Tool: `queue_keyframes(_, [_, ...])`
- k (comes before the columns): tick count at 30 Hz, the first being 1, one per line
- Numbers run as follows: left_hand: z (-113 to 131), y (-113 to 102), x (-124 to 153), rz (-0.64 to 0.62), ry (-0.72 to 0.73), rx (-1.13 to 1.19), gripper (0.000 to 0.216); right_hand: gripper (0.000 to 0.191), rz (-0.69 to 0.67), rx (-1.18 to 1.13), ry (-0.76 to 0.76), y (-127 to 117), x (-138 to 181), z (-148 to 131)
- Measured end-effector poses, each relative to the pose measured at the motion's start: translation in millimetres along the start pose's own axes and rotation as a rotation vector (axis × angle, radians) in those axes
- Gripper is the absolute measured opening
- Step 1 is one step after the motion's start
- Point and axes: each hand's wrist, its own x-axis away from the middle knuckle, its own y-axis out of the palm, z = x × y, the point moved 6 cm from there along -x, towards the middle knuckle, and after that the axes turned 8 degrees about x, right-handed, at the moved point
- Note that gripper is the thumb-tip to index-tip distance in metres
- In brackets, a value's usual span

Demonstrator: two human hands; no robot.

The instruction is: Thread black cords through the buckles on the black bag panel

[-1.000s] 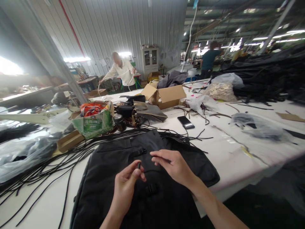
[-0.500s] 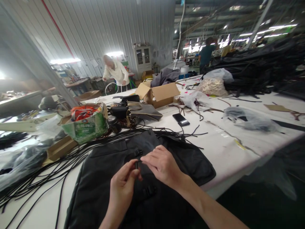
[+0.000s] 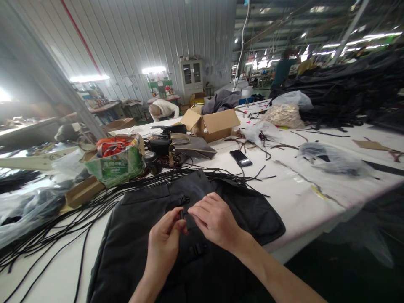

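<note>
My left hand (image 3: 166,235) pinches a small dark, narrow piece (image 3: 182,214) between thumb and fingers; its exact kind is too small to make out. Close beside it, my right hand (image 3: 216,219) is closed in a pinch, and a thin dark strip seems to run from its fingertips toward that piece. Under both hands lies a black fabric bag (image 3: 132,235), spread on the table. Just beyond the fingertips sits a black plastic buckle (image 3: 183,199) on the bag, and another buckle (image 3: 198,249) lies nearer to me, below the hands.
Long black cords (image 3: 94,210) run along the bag's far and left sides. A phone (image 3: 240,158), an open cardboard box (image 3: 219,125), a green bag-like container (image 3: 118,168) and plastic bags (image 3: 331,158) stand on the white table (image 3: 293,210). A person (image 3: 164,109) bends down beyond it.
The person across the table has gone from standing to bending low. My hands stay nearly in place, still pinching at the same spot. The view has shifted slightly.
</note>
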Motion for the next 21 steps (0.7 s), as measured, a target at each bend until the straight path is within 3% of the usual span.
queue_keyframes(12, [0.2,-0.6,1.3,0.003,0.022,-0.024,0.037,0.013,-0.024,-0.019,-0.002,-0.2,1.7,-3.1])
queue_keyframes(21, [13.7,3.7,5.6,-0.026,0.113,-0.057,0.031,0.015,0.018,-0.045,0.003,-1.6,0.1,-2.6])
